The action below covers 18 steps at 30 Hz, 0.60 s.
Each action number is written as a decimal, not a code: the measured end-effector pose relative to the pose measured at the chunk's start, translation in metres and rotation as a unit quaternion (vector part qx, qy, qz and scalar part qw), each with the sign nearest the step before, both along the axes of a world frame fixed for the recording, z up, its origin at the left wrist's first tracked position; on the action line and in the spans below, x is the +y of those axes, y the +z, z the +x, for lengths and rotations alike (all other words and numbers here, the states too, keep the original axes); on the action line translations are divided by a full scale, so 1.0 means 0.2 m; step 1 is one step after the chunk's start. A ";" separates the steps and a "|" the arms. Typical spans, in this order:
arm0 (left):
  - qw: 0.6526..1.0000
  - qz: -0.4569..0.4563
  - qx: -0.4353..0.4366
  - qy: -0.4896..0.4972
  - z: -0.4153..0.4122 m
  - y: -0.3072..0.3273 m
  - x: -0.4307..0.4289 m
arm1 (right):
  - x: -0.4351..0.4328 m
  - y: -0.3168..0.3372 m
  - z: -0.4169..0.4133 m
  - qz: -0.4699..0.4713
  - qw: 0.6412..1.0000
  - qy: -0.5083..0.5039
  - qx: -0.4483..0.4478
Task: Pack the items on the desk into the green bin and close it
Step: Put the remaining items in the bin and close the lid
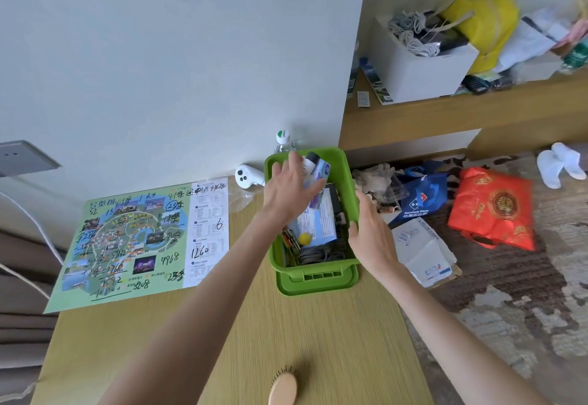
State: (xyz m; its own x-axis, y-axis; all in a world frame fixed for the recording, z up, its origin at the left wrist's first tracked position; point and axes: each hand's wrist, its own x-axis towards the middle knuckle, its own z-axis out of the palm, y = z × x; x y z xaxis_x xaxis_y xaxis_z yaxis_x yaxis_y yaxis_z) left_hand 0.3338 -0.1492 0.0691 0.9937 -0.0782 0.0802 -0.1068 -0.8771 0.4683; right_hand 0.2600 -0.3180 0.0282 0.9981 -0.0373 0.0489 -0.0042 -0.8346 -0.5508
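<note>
Bin (349,182) green, open; cluttered inside

hairbrush (283,387): lower part cut off by the bottom edge
water bottle (284,140): body hidden behind green bin (318,280)
map (140,236): printed text too small to read

Open green bin (349,178) on the desk (318,341) holds papers (318,220), a grey cable (318,253), perhaps a bottle (310,163).

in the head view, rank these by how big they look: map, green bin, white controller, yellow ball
Largest to smallest:
1. map
2. green bin
3. white controller
4. yellow ball
</note>
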 end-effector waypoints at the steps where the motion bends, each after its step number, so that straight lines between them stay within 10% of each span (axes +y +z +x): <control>1: 0.999 0.026 0.003 -0.027 0.05 -0.02 -0.02 | 0.00 -0.01 -0.01 0.006 1.000 0.000 -0.004; 18: 0.955 0.214 -0.048 -0.201 0.30 -0.22 -0.08 | -0.02 -0.09 0.01 0.038 0.998 -0.012 -0.039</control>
State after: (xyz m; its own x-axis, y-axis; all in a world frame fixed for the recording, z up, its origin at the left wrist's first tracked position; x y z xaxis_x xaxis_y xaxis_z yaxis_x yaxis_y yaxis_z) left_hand 0.3941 -0.1653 0.0258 0.8665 -0.4972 0.0443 -0.4989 -0.8654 0.0472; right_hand 0.2624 -0.3212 0.0094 0.9903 -0.0677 0.1217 0.0213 -0.7902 -0.6125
